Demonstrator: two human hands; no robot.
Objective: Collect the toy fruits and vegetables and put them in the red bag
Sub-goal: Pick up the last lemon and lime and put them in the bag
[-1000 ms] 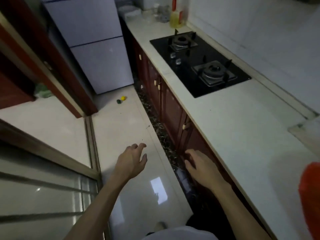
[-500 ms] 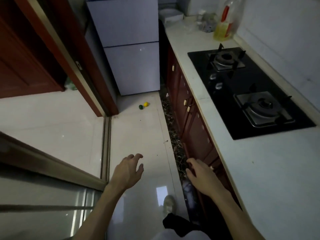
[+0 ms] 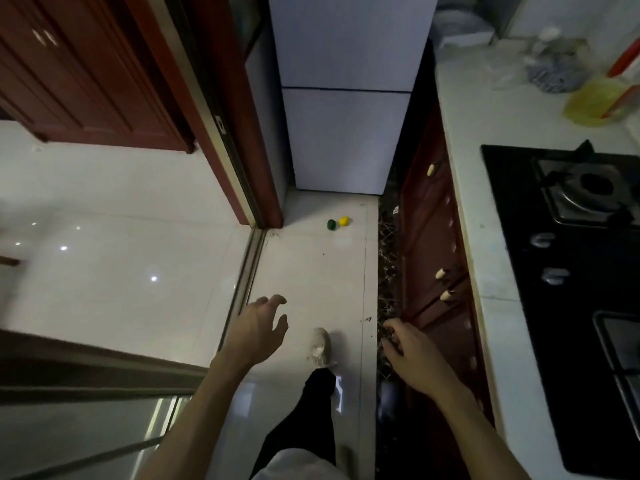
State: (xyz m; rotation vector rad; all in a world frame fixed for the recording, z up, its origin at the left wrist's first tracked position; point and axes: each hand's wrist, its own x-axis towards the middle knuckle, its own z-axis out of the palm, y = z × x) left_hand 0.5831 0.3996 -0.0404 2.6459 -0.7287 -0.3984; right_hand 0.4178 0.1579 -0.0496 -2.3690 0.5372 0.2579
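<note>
Fingers of left hand spread & curled, empty, over floor tile. Right hand loosely open too, nothing held, near cabinet fronts. Green toy & yellow toy touching on floor just below fridge, well ahead of both hands. Shoe between hands.

A pale fridge stands at the far end of the glossy tiled floor, beside a dark red door frame. On the right, a white worktop carries a black gas hob above red-brown cabinets with pale handles.
</note>
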